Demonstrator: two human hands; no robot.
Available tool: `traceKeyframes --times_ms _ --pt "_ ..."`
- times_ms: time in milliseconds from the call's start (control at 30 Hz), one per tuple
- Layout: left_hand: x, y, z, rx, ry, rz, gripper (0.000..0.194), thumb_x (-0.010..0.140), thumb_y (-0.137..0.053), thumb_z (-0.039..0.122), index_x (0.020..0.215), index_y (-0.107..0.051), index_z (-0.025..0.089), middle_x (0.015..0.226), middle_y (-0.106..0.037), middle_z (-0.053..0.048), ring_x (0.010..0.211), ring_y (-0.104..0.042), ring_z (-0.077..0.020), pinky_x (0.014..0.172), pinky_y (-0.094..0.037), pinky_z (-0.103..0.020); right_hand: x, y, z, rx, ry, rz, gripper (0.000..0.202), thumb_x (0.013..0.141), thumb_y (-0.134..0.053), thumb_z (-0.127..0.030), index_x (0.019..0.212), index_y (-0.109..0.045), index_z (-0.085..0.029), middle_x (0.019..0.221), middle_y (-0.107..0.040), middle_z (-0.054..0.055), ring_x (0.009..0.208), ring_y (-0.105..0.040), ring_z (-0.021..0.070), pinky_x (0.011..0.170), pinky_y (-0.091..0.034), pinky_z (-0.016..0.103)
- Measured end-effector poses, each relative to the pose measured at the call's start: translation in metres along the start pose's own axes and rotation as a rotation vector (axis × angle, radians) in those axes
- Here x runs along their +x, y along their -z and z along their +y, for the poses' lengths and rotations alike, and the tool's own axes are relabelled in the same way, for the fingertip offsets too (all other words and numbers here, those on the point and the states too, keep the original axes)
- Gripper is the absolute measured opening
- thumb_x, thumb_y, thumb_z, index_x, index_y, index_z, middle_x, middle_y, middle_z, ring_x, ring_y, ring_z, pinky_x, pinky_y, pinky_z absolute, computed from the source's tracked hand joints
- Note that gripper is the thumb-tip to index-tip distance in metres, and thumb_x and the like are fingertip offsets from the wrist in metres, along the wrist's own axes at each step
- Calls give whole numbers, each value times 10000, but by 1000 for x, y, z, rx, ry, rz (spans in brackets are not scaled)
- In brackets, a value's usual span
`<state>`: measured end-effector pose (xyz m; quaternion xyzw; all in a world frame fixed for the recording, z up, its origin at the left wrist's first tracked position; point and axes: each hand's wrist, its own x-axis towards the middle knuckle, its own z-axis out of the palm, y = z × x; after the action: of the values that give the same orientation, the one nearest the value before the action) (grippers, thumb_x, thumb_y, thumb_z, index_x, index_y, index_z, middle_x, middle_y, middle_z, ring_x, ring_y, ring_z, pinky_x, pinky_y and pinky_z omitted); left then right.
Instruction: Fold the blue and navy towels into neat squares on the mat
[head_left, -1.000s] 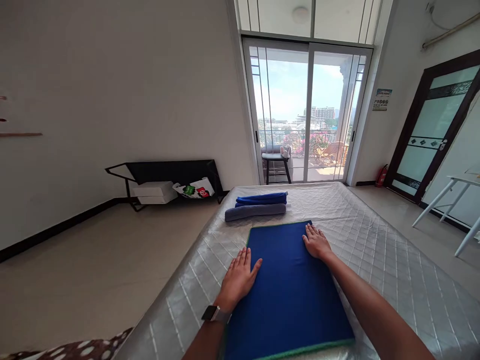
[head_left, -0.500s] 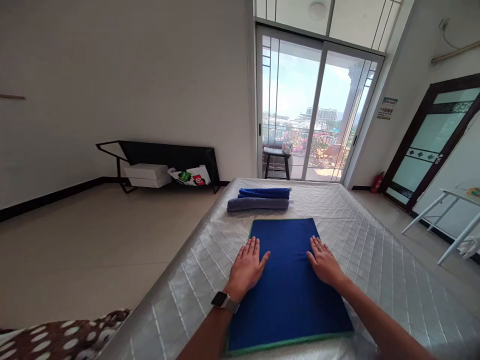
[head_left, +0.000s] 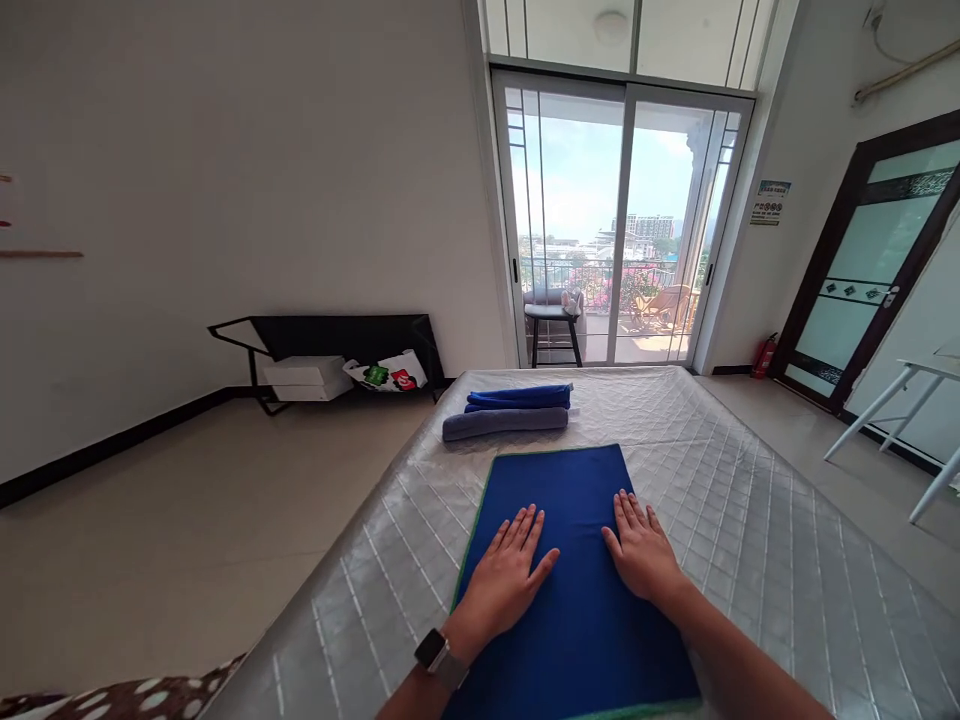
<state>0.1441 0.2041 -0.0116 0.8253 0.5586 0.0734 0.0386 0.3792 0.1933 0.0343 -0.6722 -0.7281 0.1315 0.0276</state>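
A blue cloth with a green edge lies spread flat on the silver quilted mattress. My left hand, with a watch on its wrist, rests palm down on the left part of the cloth, fingers stretched out. Flat on the right side of the cloth is my right hand, its thumb apart from the fingers. Neither hand grips anything. Beyond the cloth lie a rolled grey-blue towel and a folded bright blue cloth, side by side.
Past the far end of the mattress are a dark stool and a sliding glass door. A black frame with white boxes stands by the left wall. To the right is a white-legged table. A spotted brown blanket shows lower left.
My left hand has slid nearer to me and inward over the cloth. The right hand remains flat near the right edge. The camera view has shifted slightly.
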Motion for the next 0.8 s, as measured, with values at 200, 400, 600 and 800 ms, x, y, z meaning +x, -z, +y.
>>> traceKeyframes --times_ms 200,400,600,800 --pt "-1 -2 -3 49 1 -7 755 1000 -200 648 1561 -284 149 1639 -237 -94 1524 -207 -257 1243 -235 -484 -4 6 -4 47 -16 -5 665 1030 -181 -424 1590 -128 -70 1665 -95 89 1545 -33 196 1247 -10 415" --pt "0 0 -6 104 -7 7 727 1010 -220 617 1561 -288 149 1628 -280 -107 1512 -245 -265 1232 -267 -489 0 -2 0 99 6 34 673 1025 -183 -428 1587 -160 -57 1662 -108 105 1545 -59 202 1245 -25 408" --pt "27 -12 71 61 -166 161 621 1052 -187 488 1569 -283 156 1604 -343 -135 1506 -267 -250 1211 -320 -497 3 -12 7 90 69 94 649 1014 -231 -371 1581 -219 -55 1656 -143 129 1545 -75 228 1242 -61 435" --pt "33 -17 119 -16 -111 91 669 1051 -115 485 1538 -335 81 1605 -328 -150 1499 -286 -229 1222 -308 -456 6 -20 13 67 125 78 671 979 -327 -330 1584 -211 -62 1659 -132 135 1544 -73 248 1244 -71 448"
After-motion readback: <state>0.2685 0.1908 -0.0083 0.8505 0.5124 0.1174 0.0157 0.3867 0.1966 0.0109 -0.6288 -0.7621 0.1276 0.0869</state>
